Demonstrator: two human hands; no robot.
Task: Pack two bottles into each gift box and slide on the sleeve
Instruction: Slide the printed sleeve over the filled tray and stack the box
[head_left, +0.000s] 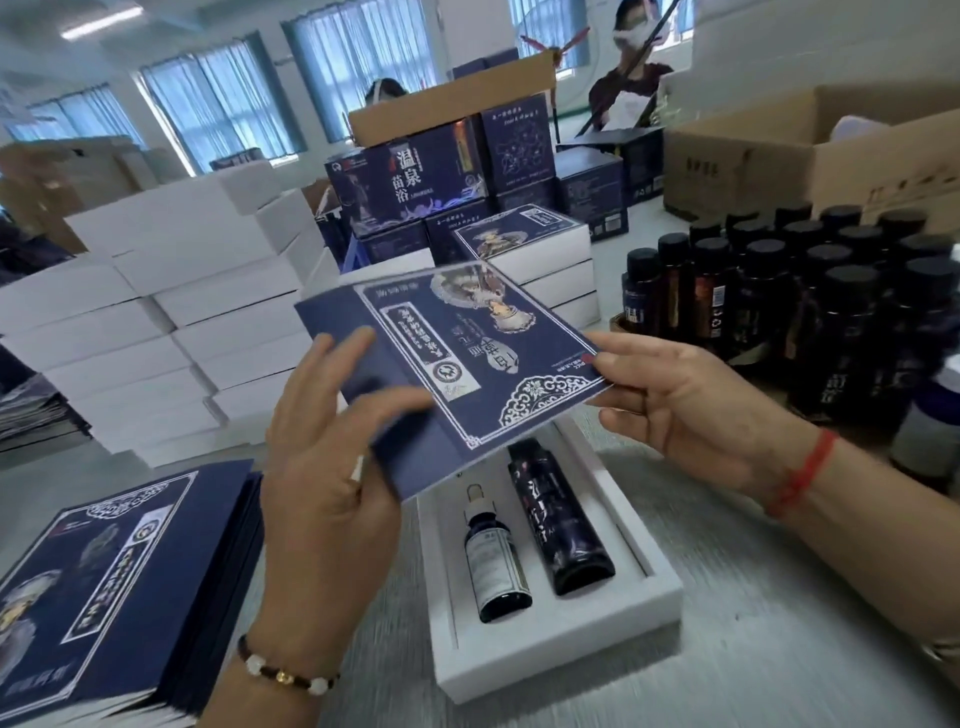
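The left hand (332, 467) grips a flat navy sleeve (457, 358) with white ornate print, held above the open white gift box (660, 587); inside lie a dropper bottle (493, 561) and dark bottle (558, 525). The right hand (691, 400) pinches its far edge.

— What do we have under everything?

— We see a grey table (753, 597). An open white gift box (660, 587) lies on it near the front edge, with two bottles lying inside.

— And to our left?

— A stack of flat blue sleeves (130, 582) lies at the near left corner. Behind it, white boxes (171, 312) are piled in stacks.

— On our right?

— Dark bottles (779, 301) stand upright in a cluster, and farther back we see blue printed cartons (415, 176) stacked, though we cannot tell what those rest on.
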